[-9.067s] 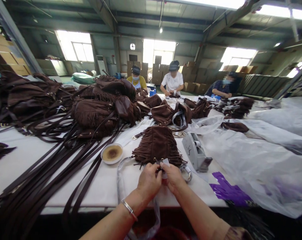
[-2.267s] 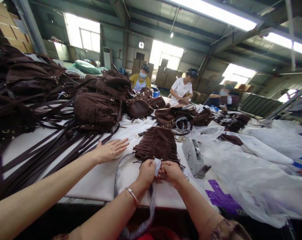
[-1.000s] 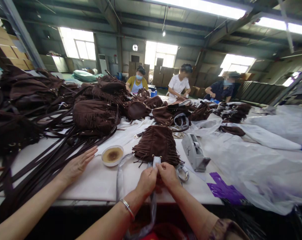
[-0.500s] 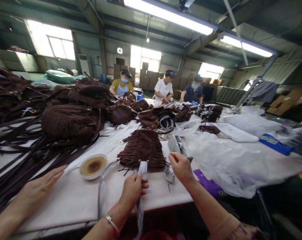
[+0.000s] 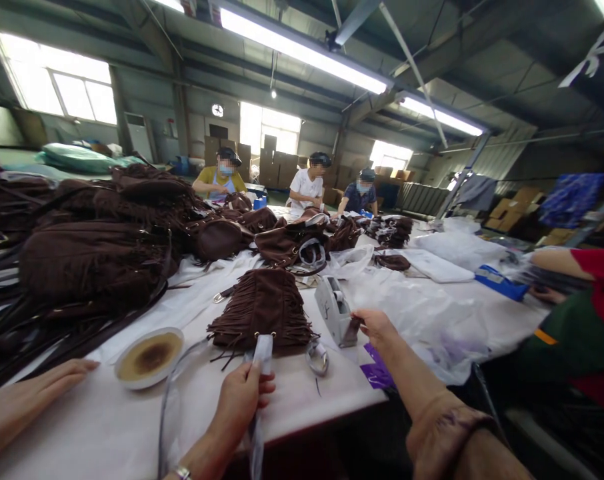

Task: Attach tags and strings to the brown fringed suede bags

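Now our right hand [image 5: 379, 327] reaches the tape dispenser [image 5: 331, 313], grip unclear, leaving our left hand [image 5: 239, 395] alone pinching the plastic-wrapped strap [image 5: 263, 352].

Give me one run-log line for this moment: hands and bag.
left hand: holding translucent plastic-wrapped strap | right hand: at front end of grey angular tape dispenser | dark brown fringed bag: lying on white table

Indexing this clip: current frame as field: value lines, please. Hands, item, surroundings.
item: brown fringed bag, lying on white table
left hand: holds plastic-wrapped strap by the bag's near edge
right hand: at near end of tape dispenser
left of bag: shallow round dish
far left: another person's hand, beside the dish
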Demonstrator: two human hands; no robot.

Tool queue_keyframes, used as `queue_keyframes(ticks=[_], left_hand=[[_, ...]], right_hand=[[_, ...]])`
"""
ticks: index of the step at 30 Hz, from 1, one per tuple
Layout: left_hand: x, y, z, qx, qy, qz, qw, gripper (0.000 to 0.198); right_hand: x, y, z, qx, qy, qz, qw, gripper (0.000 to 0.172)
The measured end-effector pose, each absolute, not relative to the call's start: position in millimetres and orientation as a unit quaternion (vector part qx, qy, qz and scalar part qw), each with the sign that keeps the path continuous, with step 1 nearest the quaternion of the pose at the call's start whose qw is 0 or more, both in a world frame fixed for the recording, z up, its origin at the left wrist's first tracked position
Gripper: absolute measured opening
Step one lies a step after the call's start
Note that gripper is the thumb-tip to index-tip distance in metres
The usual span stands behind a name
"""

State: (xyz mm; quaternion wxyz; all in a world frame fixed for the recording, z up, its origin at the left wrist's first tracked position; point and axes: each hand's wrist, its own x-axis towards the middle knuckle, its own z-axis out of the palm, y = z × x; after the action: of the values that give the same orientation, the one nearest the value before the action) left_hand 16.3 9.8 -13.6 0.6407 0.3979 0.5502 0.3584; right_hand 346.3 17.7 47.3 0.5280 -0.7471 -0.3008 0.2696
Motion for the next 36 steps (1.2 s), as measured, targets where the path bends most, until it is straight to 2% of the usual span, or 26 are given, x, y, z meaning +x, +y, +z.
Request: queue_keyframes(ticks=[3,6,14,17,22,28,32,36], left_hand=[[18.1,7.0,-14.0,0.419,0.542,0.38,0.621,0.027],[19.7,5.1,-14.6,0.435,0.539,0.383,0.611,0.037],[21.4,0.8,-16.0,0.46,0.544,0.389,0.584,0.037],[21.8,-2.0,-18.7,0.472,0.538,0.393,0.577,0.041],[22.0,-8.0,-13.7,0.497,0.547,0.391,0.549,0.042],[19.0,-10.8,-11.9,0.538,0.522,0.409,0.52,0.035],[15.7,-8.5,-14.4,0.583,0.528,0.413,0.46,0.032],[13.7,-9.1,-13.1,0.621,0.528,0.414,0.405,0.027]], right_hand=[[344.8,-1.4,40.6,-0.744,-0.294,0.255,0.543,0.024],[338.0,-14.3,27.4,-0.743,-0.263,0.291,0.542,0.028],[334.3,-20.5,11.5,-0.776,-0.274,0.315,0.472,0.016],[311.8,-30.3,16.7,-0.753,-0.342,0.363,0.429,0.018],[222.6,-23.4,50.1,-0.598,-0.551,0.476,0.335,0.028],[140.5,22.1,66.6,-0.598,-0.622,0.446,0.238,0.025],[132.2,40.7,57.0,-0.669,-0.639,0.348,0.15,0.027],[133.1,47.5,53.4,-0.696,-0.645,0.297,0.107,0.026]])
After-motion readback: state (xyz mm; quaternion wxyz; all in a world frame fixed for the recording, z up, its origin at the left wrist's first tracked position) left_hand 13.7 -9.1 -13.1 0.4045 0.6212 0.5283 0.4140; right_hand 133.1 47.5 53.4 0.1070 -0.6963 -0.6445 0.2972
